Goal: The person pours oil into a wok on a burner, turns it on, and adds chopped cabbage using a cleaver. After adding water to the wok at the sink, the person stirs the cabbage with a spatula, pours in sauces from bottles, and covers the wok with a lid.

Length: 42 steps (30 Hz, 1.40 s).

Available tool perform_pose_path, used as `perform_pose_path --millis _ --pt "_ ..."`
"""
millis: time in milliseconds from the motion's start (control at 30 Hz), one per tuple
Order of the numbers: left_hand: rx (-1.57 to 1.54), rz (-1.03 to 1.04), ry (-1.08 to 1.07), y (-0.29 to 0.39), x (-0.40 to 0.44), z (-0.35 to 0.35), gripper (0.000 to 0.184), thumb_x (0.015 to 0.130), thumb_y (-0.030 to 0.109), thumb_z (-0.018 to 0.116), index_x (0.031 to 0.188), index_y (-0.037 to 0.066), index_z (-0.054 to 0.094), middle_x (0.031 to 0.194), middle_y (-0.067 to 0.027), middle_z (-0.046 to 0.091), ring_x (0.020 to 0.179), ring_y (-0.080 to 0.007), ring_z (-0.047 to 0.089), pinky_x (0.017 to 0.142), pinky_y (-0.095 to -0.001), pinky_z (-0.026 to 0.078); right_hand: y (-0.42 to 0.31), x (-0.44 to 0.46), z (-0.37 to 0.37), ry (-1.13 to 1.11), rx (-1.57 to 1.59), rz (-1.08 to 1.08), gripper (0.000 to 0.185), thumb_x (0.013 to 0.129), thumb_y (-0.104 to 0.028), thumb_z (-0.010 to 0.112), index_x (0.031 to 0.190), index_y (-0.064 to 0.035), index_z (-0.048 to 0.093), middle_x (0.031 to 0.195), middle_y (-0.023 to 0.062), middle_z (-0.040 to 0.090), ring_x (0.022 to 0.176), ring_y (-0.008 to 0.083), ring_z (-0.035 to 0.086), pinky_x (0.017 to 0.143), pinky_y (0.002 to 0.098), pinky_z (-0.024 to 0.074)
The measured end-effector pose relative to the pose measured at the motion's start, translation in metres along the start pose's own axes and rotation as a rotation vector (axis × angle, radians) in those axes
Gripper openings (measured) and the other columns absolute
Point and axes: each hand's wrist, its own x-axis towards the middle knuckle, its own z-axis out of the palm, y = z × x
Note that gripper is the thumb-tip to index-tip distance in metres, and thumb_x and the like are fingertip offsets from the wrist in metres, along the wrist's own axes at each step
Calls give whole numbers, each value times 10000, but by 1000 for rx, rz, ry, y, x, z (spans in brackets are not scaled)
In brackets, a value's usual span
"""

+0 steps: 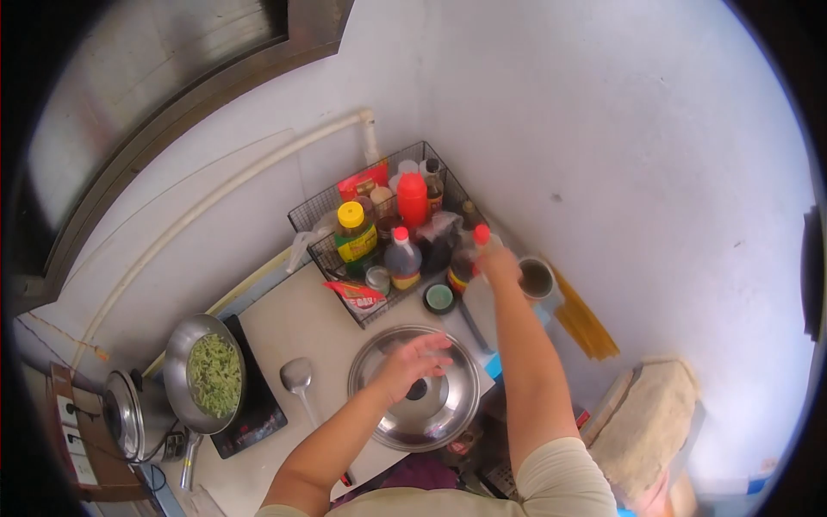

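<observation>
My left hand hovers over a shiny steel pot lid with a black knob, its fingers spread and holding nothing. Stretched toward the basket's right corner, my right hand is closed at the upper part of a red-capped bottle; its fingertips are partly hidden. Close by stand a mug of dark liquid and a small green-topped jar. A metal spatula lies left of the lid, its handle partly covered by my left forearm.
A wire basket holds several bottles, including a yellow-capped jar. At left, a frying pan with shredded green vegetables sits on a black induction cooker, beside a steel pot. Dry noodles lean at the right wall.
</observation>
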Motion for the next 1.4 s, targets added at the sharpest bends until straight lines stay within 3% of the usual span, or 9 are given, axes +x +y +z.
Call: perform_pose_path --millis 300,500,600,800,900,933,1100,1200,1400 --pt "10 3 49 -2 -7 -6 397 869 40 534 1260 44 466 1250 -97 515 1047 -213 575 861 -326 478 5 -8 11 140 160 -73 319 714 -283 688 911 -32 670 956 157 657 944 312 608 810 440 438" --pt "22 63 57 -1 -14 -11 361 865 47 513 1224 26 486 1218 -95 536 1024 -198 577 837 -308 476 2 -4 3 408 631 -538 192 724 -152 712 801 -21 596 826 155 611 809 307 586 729 382 457" --pt "55 163 94 12 -21 -10 314 870 55 528 1182 24 516 1189 -90 547 996 -184 581 837 -308 478 -23 -31 -33 366 744 -753 187 749 -119 696 834 -14 566 778 128 580 744 277 564 689 368 457" --pt "399 744 359 77 -67 -8 297 895 85 525 1182 7 531 1118 -72 549 961 -153 558 850 -278 448 -72 -130 -105 144 627 -1076 221 792 -118 684 919 -13 538 796 114 588 717 212 584 662 309 467" --pt "662 1004 553 114 -102 -11 327 895 109 534 1207 11 521 1114 -85 534 989 -151 539 846 -278 434 -90 -180 -112 -230 630 -1013 249 804 -134 682 962 -14 532 802 113 587 680 200 599 631 300 474" --pt "773 1026 592 124 -116 -13 341 895 121 540 1218 15 518 1125 -85 526 971 -153 532 835 -286 436 -93 -189 -100 -179 569 -1151 252 816 -132 668 989 -10 531 808 115 583 652 196 598 602 300 477" --pt "1111 983 723 142 -196 -33 395 873 173 581 1241 45 516 1086 -109 532 885 -173 518 803 -305 437 -113 -270 -48 -299 410 -1437 232 826 -156 642 979 -4 557 837 142 593 704 259 618 654 320 482" --pt "1178 825 736 131 -244 -63 372 833 169 621 1178 54 540 983 -136 561 878 -278 547 794 -360 442 -123 -320 -24 -541 372 -1352 241 821 -164 642 985 -7 563 866 156 608 774 321 606 683 347 480" --pt "1058 638 875 101 -327 -104 321 868 242 601 1065 -3 532 927 -134 563 792 -254 565 737 -334 458 -153 -390 27 -679 316 -1474 255 799 -163 657 981 -12 561 887 152 618 790 347 600 697 378 484"
